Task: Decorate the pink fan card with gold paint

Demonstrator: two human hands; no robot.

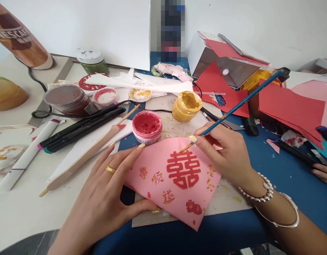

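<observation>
A pink paper piece (155, 193) with a large red double character, smaller red and gold characters and red flowers lies in front of me. My left hand (112, 187) rests on its left side, fingers spread, the thumb at the lower edge. Pinched in my right hand (224, 148) is a blue paintbrush (243, 99), its tip at the top of the large red character. Just behind the paper stands an open jar of red paint (147, 125). An open jar of yellow paint (187, 106) is farther back to the right.
Black markers (83, 129) and a wooden stick (83, 159) lie at the left, near a brown jar (69, 101). Red paper sheets (291, 106) and a box (219, 56) are at the back right. Another person's fingers (324, 173) show at the right edge.
</observation>
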